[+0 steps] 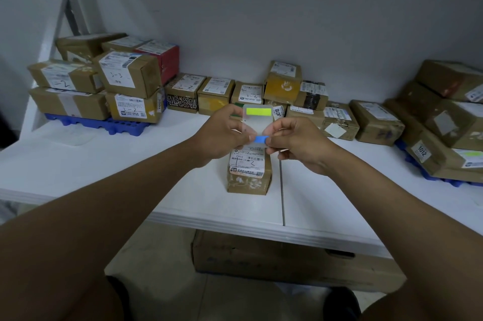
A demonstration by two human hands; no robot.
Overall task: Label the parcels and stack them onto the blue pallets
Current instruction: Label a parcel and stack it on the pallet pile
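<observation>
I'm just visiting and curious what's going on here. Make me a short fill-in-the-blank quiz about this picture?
1. Both hands, the left hand and the right hand, hold a clear backing sheet that carries a ____ sticker near its top.
2. The right hand pinches a small ____ sticker.
3. Directly beneath the hands a single parcel stands on the ____ table.
4. The parcel stack on the left rests on a ____ pallet.

Missing words: yellow-green; blue; white; blue

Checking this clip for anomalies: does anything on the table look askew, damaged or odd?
Mostly tidy. The right-hand stack on its blue pallet leans, its boxes tilted and overhanging. One parcel in the back row looks crumpled, with a loose white tag. Both hands peel a sticker sheet normally.
</observation>
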